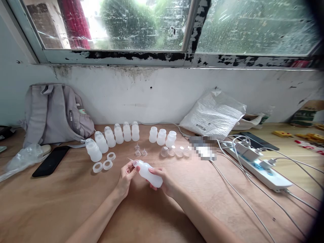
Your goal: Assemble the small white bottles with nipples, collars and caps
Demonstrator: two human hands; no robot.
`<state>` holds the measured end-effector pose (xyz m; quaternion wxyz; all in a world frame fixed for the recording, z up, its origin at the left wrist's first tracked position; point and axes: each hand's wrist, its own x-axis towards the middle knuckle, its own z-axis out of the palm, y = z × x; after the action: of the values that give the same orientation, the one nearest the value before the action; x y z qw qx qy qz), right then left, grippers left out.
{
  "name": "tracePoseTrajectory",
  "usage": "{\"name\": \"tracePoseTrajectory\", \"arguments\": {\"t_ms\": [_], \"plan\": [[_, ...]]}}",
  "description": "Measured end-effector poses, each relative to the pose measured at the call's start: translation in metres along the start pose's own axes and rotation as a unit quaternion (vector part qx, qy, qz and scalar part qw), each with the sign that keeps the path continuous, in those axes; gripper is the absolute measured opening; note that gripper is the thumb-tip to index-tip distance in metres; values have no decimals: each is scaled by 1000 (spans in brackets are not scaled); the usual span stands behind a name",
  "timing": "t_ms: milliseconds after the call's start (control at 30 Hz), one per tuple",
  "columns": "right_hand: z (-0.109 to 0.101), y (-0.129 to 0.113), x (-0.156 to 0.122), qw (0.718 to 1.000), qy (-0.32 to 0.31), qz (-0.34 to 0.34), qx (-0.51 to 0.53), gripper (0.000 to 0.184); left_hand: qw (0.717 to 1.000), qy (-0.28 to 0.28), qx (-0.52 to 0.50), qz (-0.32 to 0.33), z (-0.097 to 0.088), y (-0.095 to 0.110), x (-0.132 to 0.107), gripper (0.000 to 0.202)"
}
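Note:
My right hand (pixel 162 180) is wrapped around the body of a frosted white baby bottle (pixel 149 174), which lies tilted with its mouth toward the left. At that mouth, the fingers of my left hand (pixel 126 176) pinch a clear nipple (pixel 135 163) whose thin tip sticks out past them; whether it is seated on the neck I cannot tell. Beyond my hands lie three loose clear nipples (pixel 144 153). Three white collar rings (pixel 107 165) rest to the left, and several clear domed caps (pixel 179 153) to the right.
Several capped bottles (pixel 118 134) stand in a curved row at the back left. Three uncapped bottles (pixel 161 137) stand at the back centre. A phone (pixel 50 162) and a grey backpack (pixel 55 111) are left; a power strip (pixel 268 173) with cables and a silver mailing bag (pixel 215 113) are right.

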<state>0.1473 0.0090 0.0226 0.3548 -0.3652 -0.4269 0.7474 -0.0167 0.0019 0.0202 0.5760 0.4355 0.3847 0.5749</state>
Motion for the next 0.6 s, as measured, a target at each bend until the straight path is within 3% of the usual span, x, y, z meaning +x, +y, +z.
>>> {"name": "tracePoseTrajectory", "arguments": {"t_ms": [367,500,600], "plan": [[4,9,3,990,-25,50,126,34,1000,-22,5,18,-2,4,2,34],[2,9,4,992,-32,51,109,35,999,-31,1,17,-3,5,1,35],[3,11,7,997,-25,4,75,35,999,-29,-12,11,-1,5,0,37]]}}
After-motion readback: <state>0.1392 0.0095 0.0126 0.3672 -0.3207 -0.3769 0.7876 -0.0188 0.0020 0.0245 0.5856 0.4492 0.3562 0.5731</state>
